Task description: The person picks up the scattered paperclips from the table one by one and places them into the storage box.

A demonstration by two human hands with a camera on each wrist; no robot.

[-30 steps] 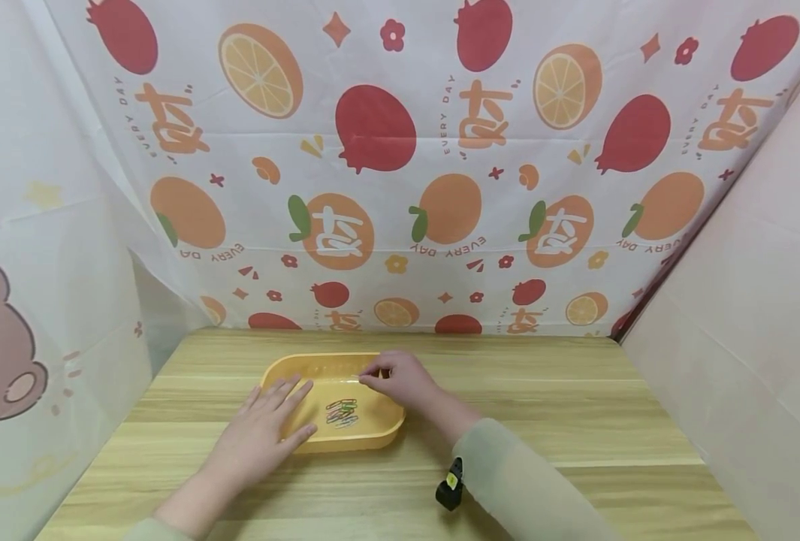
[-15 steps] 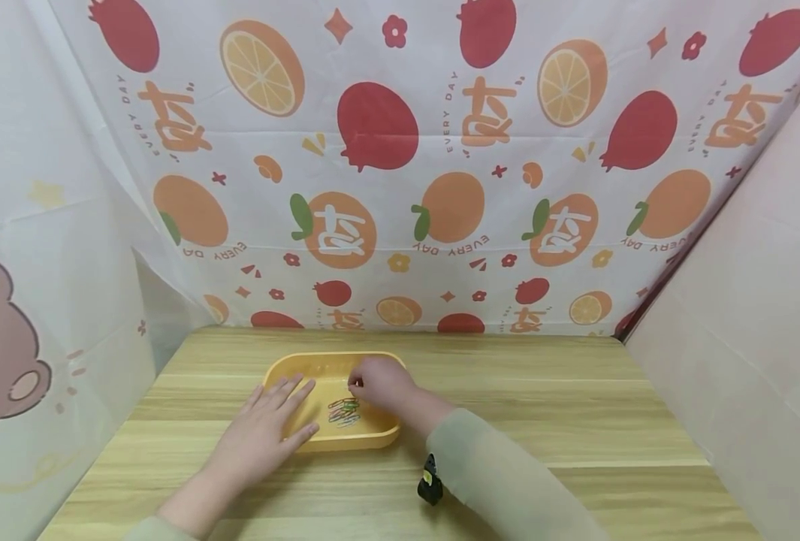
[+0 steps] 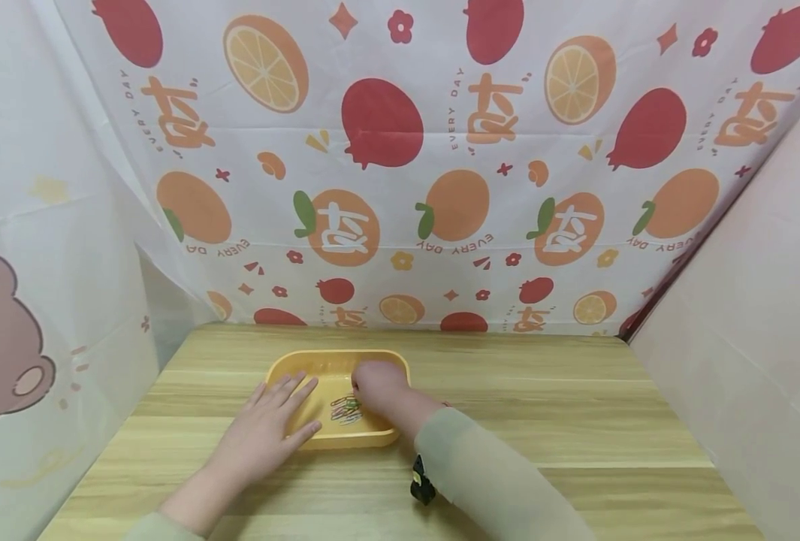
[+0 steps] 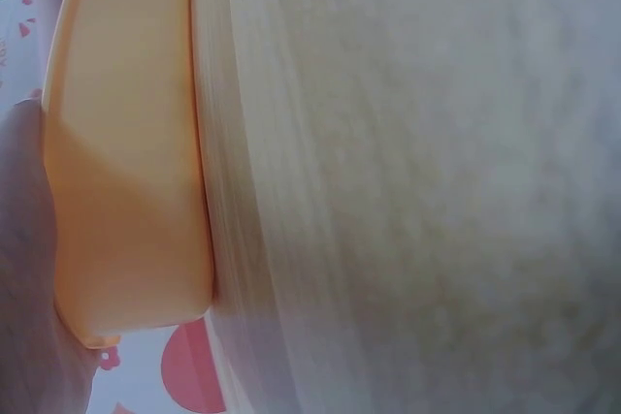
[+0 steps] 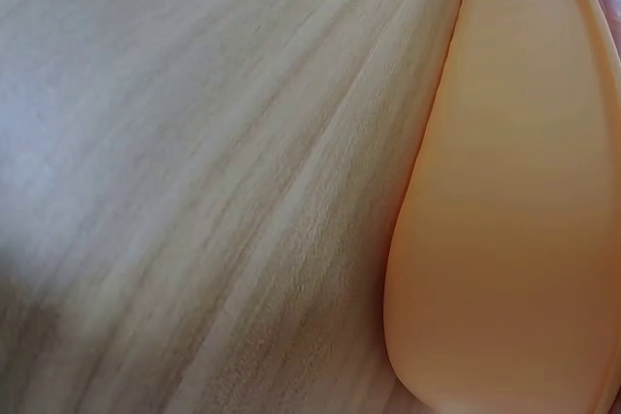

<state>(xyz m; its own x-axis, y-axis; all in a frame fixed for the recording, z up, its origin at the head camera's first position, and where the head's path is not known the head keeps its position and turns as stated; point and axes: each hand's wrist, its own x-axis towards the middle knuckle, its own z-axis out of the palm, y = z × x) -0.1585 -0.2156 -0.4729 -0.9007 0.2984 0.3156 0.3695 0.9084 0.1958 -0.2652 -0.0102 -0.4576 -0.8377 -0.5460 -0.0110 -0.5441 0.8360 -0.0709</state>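
Observation:
A yellow plastic tray point(image 3: 345, 441) stands on the wooden table, also seen from the side in both wrist views. Several coloured paper clips point(image 3: 345, 411) lie in a small pile on its floor. My left hand point(image 3: 264, 428) rests over the tray's left rim, fingers spread and straight. In the left wrist view part of that hand point(image 4: 24, 249) lies along the tray's wall. My right hand point(image 3: 381, 387) reaches down into the tray's right half, just beside the pile, with its fingers curled. Its fingertips are hidden, so whatever is between them cannot be made out.
The wood-grain table point(image 3: 541, 428) extends around the tray. A fruit-print cloth point(image 3: 400, 165) hangs behind it, with pale cloth walls at the left and right. A small black device point(image 3: 422, 482) is at the right sleeve's cuff.
My right hand, which pinched a thin pale thing near the tray's far side a second ago, has moved down and left toward the paper clips. The left hand has stayed put.

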